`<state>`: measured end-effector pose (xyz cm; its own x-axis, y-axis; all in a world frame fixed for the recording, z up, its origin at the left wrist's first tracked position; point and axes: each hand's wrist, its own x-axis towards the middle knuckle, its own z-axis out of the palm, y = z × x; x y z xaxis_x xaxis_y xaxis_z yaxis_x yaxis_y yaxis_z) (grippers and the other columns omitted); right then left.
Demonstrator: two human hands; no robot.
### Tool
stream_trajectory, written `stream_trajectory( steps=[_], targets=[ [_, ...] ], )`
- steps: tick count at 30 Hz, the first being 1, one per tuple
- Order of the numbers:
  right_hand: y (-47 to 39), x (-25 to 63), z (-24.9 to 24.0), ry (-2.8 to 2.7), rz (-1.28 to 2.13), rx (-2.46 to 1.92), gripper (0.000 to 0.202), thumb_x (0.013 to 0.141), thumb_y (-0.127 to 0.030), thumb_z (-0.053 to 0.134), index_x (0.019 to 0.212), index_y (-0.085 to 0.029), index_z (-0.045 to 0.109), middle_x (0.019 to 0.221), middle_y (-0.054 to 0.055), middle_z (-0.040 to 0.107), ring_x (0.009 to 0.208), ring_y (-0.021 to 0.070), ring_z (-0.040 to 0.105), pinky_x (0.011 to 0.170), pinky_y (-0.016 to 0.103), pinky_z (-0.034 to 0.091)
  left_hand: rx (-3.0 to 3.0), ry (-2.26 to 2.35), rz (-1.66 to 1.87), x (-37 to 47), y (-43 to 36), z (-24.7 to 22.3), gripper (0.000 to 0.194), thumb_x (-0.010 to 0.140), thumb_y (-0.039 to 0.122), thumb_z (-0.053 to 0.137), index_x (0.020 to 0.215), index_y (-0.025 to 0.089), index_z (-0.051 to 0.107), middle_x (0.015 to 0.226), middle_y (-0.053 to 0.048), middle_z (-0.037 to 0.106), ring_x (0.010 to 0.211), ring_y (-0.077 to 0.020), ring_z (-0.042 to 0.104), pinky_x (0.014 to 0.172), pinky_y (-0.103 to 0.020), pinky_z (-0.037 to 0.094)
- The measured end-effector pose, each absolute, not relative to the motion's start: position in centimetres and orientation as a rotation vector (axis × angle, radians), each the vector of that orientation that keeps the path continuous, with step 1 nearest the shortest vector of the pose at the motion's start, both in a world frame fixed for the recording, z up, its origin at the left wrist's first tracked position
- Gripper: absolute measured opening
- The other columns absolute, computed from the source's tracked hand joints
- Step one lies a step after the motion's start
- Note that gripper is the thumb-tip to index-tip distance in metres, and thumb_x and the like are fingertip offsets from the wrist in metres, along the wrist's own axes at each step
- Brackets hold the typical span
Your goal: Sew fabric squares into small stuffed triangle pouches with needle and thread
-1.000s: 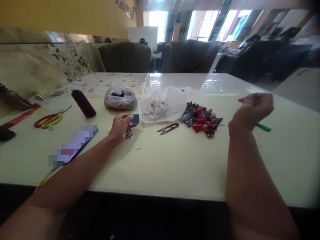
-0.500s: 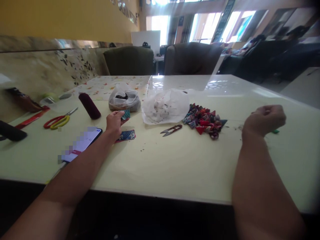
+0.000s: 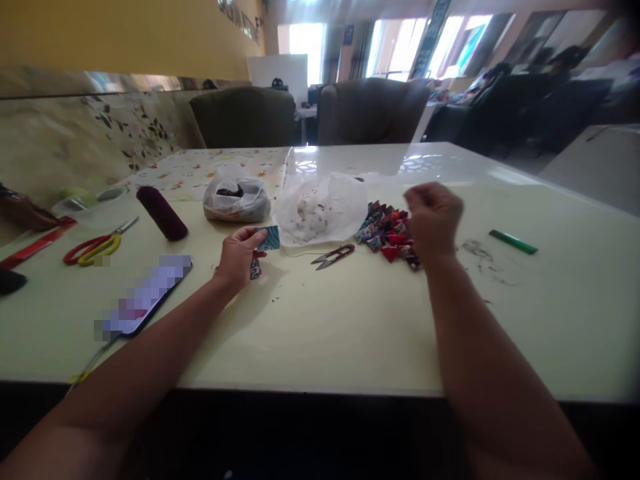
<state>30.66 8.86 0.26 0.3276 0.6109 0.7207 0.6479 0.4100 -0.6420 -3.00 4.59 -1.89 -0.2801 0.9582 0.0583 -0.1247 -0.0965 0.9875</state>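
Along the lower edge of the frame, two bare forearms reach in over the pale worktop, the left slanting up toward the middle, the right rising more steeply. Left of centre, a wave-printed scrap shows just below the left hand, partly hidden by it. That hand pinches a teal patterned fabric piece between thumb and fingers, the free end pointing toward the middle of the frame. Being small, thin cloth, it should be very light, soft and easily creased, neither slippery nor fragile, though its cut edges may fray; a flat pinch near one end, as here, would steady it and leave the rest exposed. The left wrist is fairly straight, the thumb on top. Right of centre, the right hand is lifted, wrist bent, fingers seemingly curled inward; it is blurred, so I cannot tell whether they close on anything. Between the hands lie thread snips, tips toward the left. Just behind them a translucent plastic bag bears white stuffing, and a heap of folded fabric triangles is partly covered by the right hand. Farthest off, dark chairs stand beyond the worktop.
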Motion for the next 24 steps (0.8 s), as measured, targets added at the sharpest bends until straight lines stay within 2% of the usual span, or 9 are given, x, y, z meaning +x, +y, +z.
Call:
stream_trajectory(
  steps=[5,9,15,24],
  targets=[
    [6.0,22.7,-0.3,-1.722,0.215,-0.980,0.012,0.087,-0.022,0.058,0.075,-0.019,0.060,0.073,0.002,0.057,0.072,0.0150,0.054,0.071,0.029,0.043,1.084,1.287,1.384,-1.7,3.1,-1.8,0.031,0.061,0.036,0.083,0.081,0.016,0.069,0.071,-0.002,0.068,0.057,-0.0121,0.059,0.047,-0.020,0.043],
    [3.6,19.1,-0.8,-2.015,0.314,-0.929,0.017,0.094,-0.025,0.051,0.078,-0.019,0.056,0.078,0.002,0.058,0.071,0.0142,0.051,0.067,0.026,0.038,1.140,1.219,1.345,-1.4,2.6,-2.0,0.030,0.062,0.036,0.083,0.080,0.015,0.071,0.075,-0.003,0.070,0.063,-0.0129,0.063,0.054,-0.022,0.048],
    [2.4,17.8,-1.3,-2.136,0.348,-0.990,0.016,0.096,-0.023,0.049,0.084,-0.019,0.058,0.081,0.002,0.058,0.071,0.0141,0.052,0.066,0.025,0.034,1.201,1.200,1.303,-0.9,2.1,-2.3,0.025,0.063,0.035,0.083,0.075,0.014,0.074,0.070,-0.003,0.069,0.058,-0.0106,0.056,0.052,-0.022,0.044],
    [2.5,17.8,-1.5,-2.098,0.288,-1.079,0.015,0.093,-0.020,0.054,0.086,-0.018,0.067,0.084,0.004,0.059,0.073,0.0143,0.054,0.065,0.025,0.035,1.210,1.188,1.286,-0.7,1.9,-2.4,0.024,0.064,0.034,0.082,0.078,0.015,0.077,0.072,-0.004,0.070,0.060,-0.0118,0.058,0.054,-0.023,0.045]
  ],
)
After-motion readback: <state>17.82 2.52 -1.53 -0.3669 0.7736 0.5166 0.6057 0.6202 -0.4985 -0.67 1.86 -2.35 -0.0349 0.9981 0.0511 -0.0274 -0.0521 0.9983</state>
